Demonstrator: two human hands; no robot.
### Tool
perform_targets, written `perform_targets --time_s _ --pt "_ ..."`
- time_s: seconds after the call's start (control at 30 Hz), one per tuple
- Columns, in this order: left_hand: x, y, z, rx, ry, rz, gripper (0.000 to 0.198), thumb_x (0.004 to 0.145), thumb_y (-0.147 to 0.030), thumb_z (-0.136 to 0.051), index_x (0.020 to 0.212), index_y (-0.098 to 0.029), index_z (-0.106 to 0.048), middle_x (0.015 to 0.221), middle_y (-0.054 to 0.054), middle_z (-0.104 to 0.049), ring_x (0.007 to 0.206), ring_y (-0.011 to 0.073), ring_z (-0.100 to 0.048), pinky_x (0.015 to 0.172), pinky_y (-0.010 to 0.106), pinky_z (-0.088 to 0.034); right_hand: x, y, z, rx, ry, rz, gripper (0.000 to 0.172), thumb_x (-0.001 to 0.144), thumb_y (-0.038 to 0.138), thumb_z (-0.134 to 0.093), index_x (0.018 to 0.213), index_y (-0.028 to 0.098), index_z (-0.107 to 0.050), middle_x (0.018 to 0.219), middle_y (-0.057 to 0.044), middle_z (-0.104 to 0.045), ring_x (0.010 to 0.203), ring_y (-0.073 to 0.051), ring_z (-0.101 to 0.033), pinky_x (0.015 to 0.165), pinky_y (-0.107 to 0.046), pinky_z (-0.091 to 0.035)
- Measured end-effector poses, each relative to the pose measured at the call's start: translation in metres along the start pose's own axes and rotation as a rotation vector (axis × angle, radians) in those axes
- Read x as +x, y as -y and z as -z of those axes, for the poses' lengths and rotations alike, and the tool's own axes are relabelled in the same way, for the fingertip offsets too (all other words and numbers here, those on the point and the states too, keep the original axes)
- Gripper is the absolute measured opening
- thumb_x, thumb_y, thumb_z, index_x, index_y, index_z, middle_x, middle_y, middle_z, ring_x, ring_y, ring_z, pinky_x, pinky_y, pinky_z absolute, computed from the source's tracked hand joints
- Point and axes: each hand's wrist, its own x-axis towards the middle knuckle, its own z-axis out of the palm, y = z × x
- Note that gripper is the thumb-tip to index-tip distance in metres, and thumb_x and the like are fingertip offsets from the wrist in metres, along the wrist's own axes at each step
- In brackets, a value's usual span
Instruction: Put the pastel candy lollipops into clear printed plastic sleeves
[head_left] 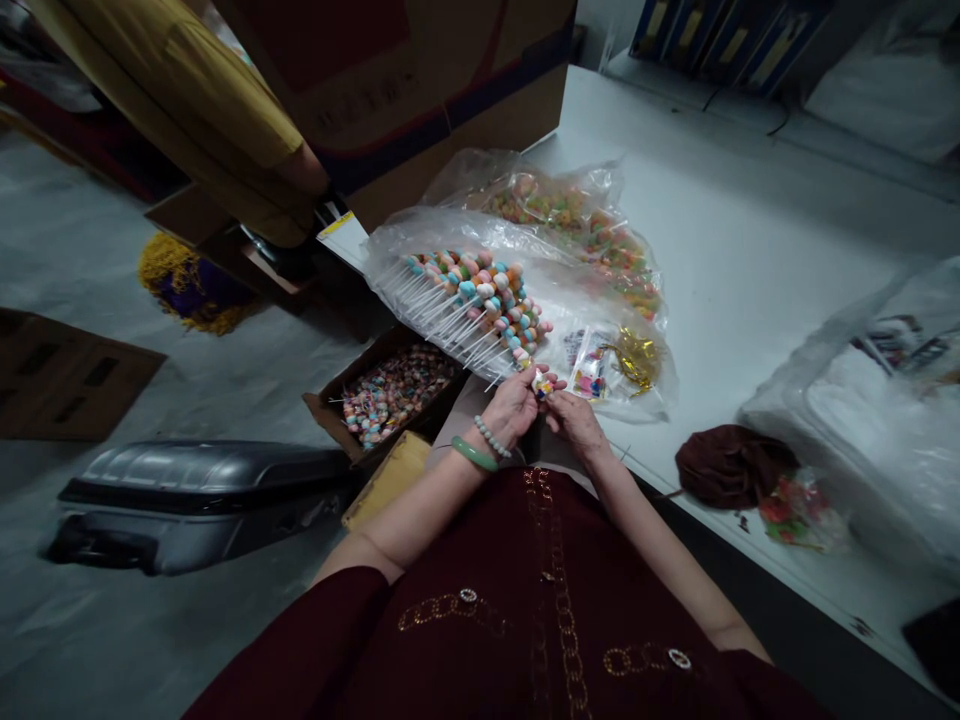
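Observation:
In front of my waist, my left hand (512,407) is closed around a candy skewer in a printed wrapper (541,384), its fingers curled upward. My right hand (576,420) pinches at the wrapper's lower end; what else lies between its fingertips is too small to make out. Just beyond, pastel candy skewers (487,290) with white sticks lie piled on clear plastic (420,235) on the table. Right of them are printed wrappers (589,375) and a bundle of gold twist ties (637,358). Down to the left, a cardboard box (322,412) holds many wrapped candy skewers (397,390).
Bagged green and orange candies (570,215) lie behind the pile. A large carton (450,90) stands at the back, beside a person in a yellow garment (217,100). A grey suitcase (202,500) is on the floor. Dark cloth (727,465) and a plastic bag (870,420) are at right.

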Motion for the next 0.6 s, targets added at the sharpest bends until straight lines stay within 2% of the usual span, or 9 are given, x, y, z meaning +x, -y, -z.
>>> perform_targets --time_s 0.13,0.2,0.27,0.37,0.43,0.53,0.6 --pt "0.006 0.008 0.005 0.029 -0.014 -0.042 0.015 0.094 -0.026 -0.05 0.087 -0.014 -0.055 0.068 0.003 -0.061 0.072 0.0168 -0.067 0.068 0.029 -0.052 0.006 -0.003 0.0 -0.061 -0.039 -0.016 0.034 0.074 0.053 -0.057 0.064 0.02 -0.058 0.041 0.004 -0.044 0.037 -0.01 -0.031 0.041 -0.026 -0.02" --pt "0.006 0.017 0.005 0.068 -0.007 -0.126 0.015 0.088 -0.029 -0.059 0.088 -0.015 -0.055 0.068 0.002 -0.061 0.072 0.016 -0.066 0.069 0.028 -0.05 0.01 -0.004 -0.001 -0.117 -0.104 0.001 0.034 0.073 0.051 -0.056 0.058 0.021 -0.054 0.042 0.004 -0.042 0.04 -0.011 -0.033 0.043 -0.027 -0.021" --pt "0.005 0.026 0.004 0.083 0.008 -0.24 0.022 0.081 -0.032 -0.068 0.088 -0.016 -0.055 0.071 0.0 -0.061 0.073 0.0145 -0.064 0.072 0.027 -0.049 0.014 -0.003 -0.003 -0.151 -0.163 0.021 0.036 0.071 0.05 -0.058 0.052 0.021 -0.049 0.046 0.004 -0.041 0.046 -0.011 -0.035 0.047 -0.027 -0.023" --pt "0.006 0.036 0.0 0.065 0.019 -0.362 0.029 0.076 -0.036 -0.072 0.086 -0.017 -0.053 0.072 -0.002 -0.059 0.071 0.0116 -0.061 0.076 0.026 -0.047 0.019 0.001 -0.007 -0.286 -0.261 0.072 0.041 0.074 0.047 -0.059 0.046 0.021 -0.045 0.049 0.003 -0.042 0.053 -0.012 -0.036 0.052 -0.027 -0.023" --pt "0.008 0.037 -0.002 0.083 0.029 -0.378 0.027 0.076 -0.036 -0.071 0.083 -0.017 -0.054 0.073 -0.002 -0.059 0.07 0.01 -0.057 0.075 0.025 -0.045 0.02 0.003 -0.009 -0.475 -0.35 0.122 0.043 0.081 0.046 -0.053 0.048 0.02 -0.049 0.052 0.001 -0.048 0.056 -0.012 -0.038 0.055 -0.028 -0.023" --pt "0.009 0.032 -0.001 0.145 0.025 -0.318 0.023 0.076 -0.034 -0.069 0.078 -0.016 -0.055 0.071 -0.001 -0.058 0.068 0.0097 -0.053 0.072 0.023 -0.044 0.019 0.005 -0.011 -0.723 -0.455 0.174 0.039 0.088 0.043 -0.049 0.059 0.02 -0.06 0.062 -0.001 -0.058 0.06 -0.013 -0.042 0.057 -0.028 -0.022" --pt "0.006 0.028 0.004 0.198 -0.058 -0.313 0.022 0.073 -0.031 -0.073 0.081 -0.017 -0.058 0.073 -0.001 -0.059 0.07 0.011 -0.054 0.073 0.024 -0.044 0.017 0.005 -0.01 -0.808 -0.514 0.173 0.034 0.089 0.041 -0.051 0.063 0.02 -0.062 0.064 -0.002 -0.059 0.061 -0.014 -0.042 0.058 -0.028 -0.02"
